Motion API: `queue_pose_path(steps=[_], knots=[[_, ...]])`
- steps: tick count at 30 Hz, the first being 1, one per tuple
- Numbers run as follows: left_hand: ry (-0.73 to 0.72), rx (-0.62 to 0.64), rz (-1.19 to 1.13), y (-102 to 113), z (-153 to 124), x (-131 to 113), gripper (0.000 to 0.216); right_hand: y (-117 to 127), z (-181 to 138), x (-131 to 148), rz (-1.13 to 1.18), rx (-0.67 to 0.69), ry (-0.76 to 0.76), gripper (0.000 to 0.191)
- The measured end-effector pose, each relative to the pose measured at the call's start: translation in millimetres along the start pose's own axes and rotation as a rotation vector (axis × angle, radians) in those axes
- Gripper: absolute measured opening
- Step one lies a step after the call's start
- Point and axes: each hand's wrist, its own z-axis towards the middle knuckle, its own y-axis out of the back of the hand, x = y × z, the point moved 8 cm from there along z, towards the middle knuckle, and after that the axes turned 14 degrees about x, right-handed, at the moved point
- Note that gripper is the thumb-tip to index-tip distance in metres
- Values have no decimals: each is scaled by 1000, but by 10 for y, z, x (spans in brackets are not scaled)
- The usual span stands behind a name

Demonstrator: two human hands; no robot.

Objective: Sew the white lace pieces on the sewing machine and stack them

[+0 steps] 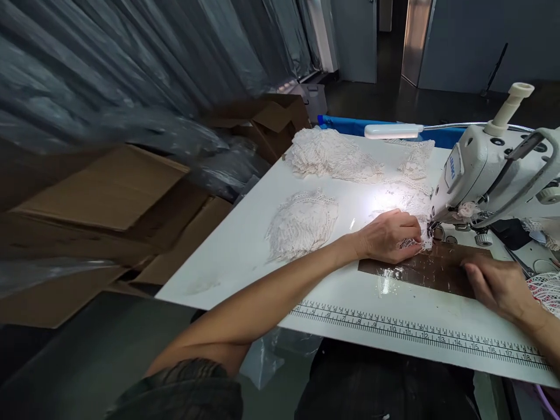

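Where the left hand (391, 236) bunches its fingers, thumb and fingertips seem to pinch the edge of a white lace piece (427, 240); it touches them, reaching toward two o'clock to the presser foot (431, 227); the step in hand looks like guiding lace for stitching, and the next move calls, I judge, for even feeding, fingertips clear of the needle; at four o'clock the right hand (499, 286) curls near the brown plate (452, 274), though I cannot tell whether it pinches anything; farther out, a lace stack (304, 224) sits at nine o'clock, the JUKI sewing machine (481, 169) at two, a printed ruler (394, 329) at six.
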Motion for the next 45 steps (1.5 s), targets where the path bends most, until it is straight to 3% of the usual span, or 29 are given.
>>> queue_pose_path(steps=[4, 9, 11, 15, 19, 29, 37, 45], knots=[[-49, 18, 25, -113, 15, -20, 17, -31, 23, -368, -124, 9, -286, 40], [-3, -77, 98, -88, 22, -41, 26, -286, 159, -571, 316, 217, -505, 23], [2, -100, 77, -68, 20, -46, 24, -347, 183, -577, 432, 226, -549, 22], [-3, -8, 54, -137, 35, -47, 23, -411, 184, -468, 500, 172, -430, 29], [7, 55, 72, -192, 42, -47, 26, -488, 121, -366, 412, 175, -304, 33], [43, 93, 79, -231, 49, -31, 28, -478, 129, -267, 184, 155, -194, 34], [-30, 111, 269, -184, 28, -204, 22, -494, 144, -170, 27, 220, -180, 33], [-8, 133, 269, -188, 22, -194, 25, -390, 210, -28, -51, 133, -101, 33]])
